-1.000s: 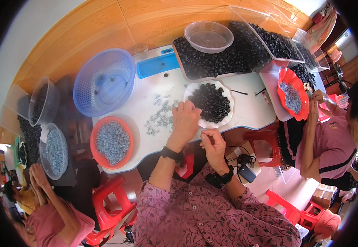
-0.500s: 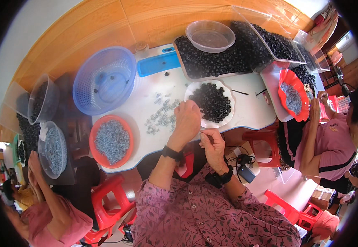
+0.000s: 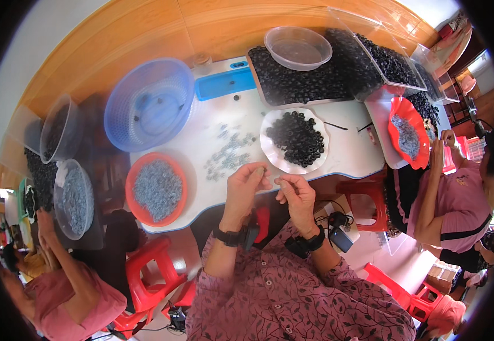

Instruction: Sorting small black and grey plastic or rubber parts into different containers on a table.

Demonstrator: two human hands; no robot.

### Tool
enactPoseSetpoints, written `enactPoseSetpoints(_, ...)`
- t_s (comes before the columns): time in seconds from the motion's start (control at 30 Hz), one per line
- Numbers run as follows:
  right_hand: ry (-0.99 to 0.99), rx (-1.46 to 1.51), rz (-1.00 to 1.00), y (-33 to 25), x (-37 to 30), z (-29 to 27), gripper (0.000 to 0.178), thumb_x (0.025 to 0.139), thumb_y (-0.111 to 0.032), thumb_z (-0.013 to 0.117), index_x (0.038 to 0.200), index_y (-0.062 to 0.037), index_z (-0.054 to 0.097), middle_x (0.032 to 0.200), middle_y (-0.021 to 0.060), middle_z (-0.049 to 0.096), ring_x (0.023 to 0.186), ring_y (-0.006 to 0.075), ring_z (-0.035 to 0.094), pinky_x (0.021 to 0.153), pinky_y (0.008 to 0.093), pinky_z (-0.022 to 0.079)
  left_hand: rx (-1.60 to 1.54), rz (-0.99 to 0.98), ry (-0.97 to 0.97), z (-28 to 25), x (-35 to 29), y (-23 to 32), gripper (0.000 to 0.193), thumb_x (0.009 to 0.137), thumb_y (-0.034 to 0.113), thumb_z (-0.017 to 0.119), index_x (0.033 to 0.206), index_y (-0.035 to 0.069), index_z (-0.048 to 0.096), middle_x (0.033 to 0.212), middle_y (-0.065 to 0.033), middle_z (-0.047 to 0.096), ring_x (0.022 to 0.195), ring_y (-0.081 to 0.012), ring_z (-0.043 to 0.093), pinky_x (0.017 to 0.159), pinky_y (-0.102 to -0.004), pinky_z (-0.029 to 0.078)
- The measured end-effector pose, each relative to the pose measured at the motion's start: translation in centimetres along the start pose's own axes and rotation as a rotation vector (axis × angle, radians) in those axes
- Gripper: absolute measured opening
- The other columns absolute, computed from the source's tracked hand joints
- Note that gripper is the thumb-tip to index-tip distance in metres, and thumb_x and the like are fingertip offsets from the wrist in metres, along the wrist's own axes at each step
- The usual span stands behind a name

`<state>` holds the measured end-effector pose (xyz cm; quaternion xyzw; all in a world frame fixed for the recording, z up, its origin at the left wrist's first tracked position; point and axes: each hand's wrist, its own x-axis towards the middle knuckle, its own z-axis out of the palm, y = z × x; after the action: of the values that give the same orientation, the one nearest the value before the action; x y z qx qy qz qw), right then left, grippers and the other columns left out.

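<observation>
Just over the table's front edge, my left hand (image 3: 247, 186) and my right hand (image 3: 297, 200) face each other, fingertips nearly meeting. Thumb and fingers are pinched together on both; what they hold is too small to make out. Beyond them lies a white scalloped plate (image 3: 268, 151) heaped with small black rings (image 3: 296, 138). Small clear, pale-grey pieces (image 3: 228, 149) are scattered on the white table (image 3: 201, 190) beyond my left hand. An orange-red bowl (image 3: 184, 193) filled with similar pale pieces stands to the left.
A blue perforated basket (image 3: 149, 102) stands at the back left. Behind the plate, a tray of black rings (image 3: 292, 91) carries a clear bowl (image 3: 298, 48). Co-workers in pink sit on both sides, the right one by a red wavy bowl (image 3: 410, 128). Red stools (image 3: 156, 275) stand below.
My left hand has drawn back from the white plate's left edge toward me and now meets my right hand. My right hand stays pinched in nearly the same place.
</observation>
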<state>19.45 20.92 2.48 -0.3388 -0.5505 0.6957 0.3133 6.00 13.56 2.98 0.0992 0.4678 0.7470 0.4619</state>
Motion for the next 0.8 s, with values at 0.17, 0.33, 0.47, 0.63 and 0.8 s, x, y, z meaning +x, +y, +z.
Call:
enactPoseSetpoints(0.17, 0.006, -0.012, -0.002, 0.4, -0.2, 0.3, 0.013, 0.097, -0.008, 0.058, 0.106, -0.0003, 0.061, 0.095, 0.0059, 0.069, 0.065, 0.0065, 0.057, 0.056, 0.0192, 0.045, 0.869, 0.322, 0.194, -1.4, -0.8, -2.4, 0.017, 0.090, 0.015, 0.065, 0.102, 0.002, 0.065, 0.089, -0.0127, 0.067, 0.068, -0.0235, 0.064, 0.064, -0.0343, 0.052)
enactPoseSetpoints(0.33, 0.035, -0.071, 0.008, 0.7, -0.3, 0.4, 0.011, 0.096, -0.009, 0.060, 0.104, -0.0011, 0.062, 0.086, 0.0020, 0.066, 0.064, 0.0057, 0.057, 0.056, 0.0193, 0.045, 1.322, 0.611, 0.234, -0.4, -0.3, -1.8, 0.011, 0.085, 0.016, 0.067, 0.086, 0.006, 0.062, 0.080, -0.0129, 0.059, 0.073, -0.0330, 0.061, 0.061, -0.0434, 0.050)
enactPoseSetpoints(0.47, 0.041, -0.109, 0.001, 1.0, -0.4, 0.4, 0.012, 0.095, -0.009, 0.061, 0.104, -0.0014, 0.062, 0.083, 0.0006, 0.064, 0.064, 0.0053, 0.057, 0.056, 0.0190, 0.045, 1.451, 0.624, 0.253, 0.1, 0.2, -1.5, 0.010, 0.086, 0.016, 0.066, 0.084, 0.008, 0.060, 0.081, -0.0114, 0.056, 0.078, -0.0331, 0.060, 0.061, -0.0439, 0.049)
enactPoseSetpoints(0.63, 0.070, -0.127, -0.002, 1.3, -0.3, -0.1, 0.011, 0.096, -0.009, 0.061, 0.104, -0.0014, 0.062, 0.082, 0.0003, 0.065, 0.064, 0.0053, 0.057, 0.056, 0.0190, 0.045, 1.356, 0.736, 0.258, 2.5, 1.7, -0.6, 0.010, 0.083, 0.014, 0.067, 0.086, 0.007, 0.062, 0.083, -0.0108, 0.056, 0.079, -0.0319, 0.059, 0.063, -0.0424, 0.049)
enactPoseSetpoints(0.8, 0.053, -0.116, -0.006, 1.7, -0.2, -0.5, 0.012, 0.096, -0.011, 0.060, 0.103, -0.0013, 0.060, 0.082, 0.0007, 0.065, 0.065, 0.0052, 0.058, 0.057, 0.0199, 0.047, 1.361, 0.798, 0.101, 5.1, 4.3, -0.6, 0.013, 0.082, 0.015, 0.069, 0.089, 0.006, 0.065, 0.085, -0.0091, 0.057, 0.082, -0.0289, 0.059, 0.065, -0.0404, 0.050)
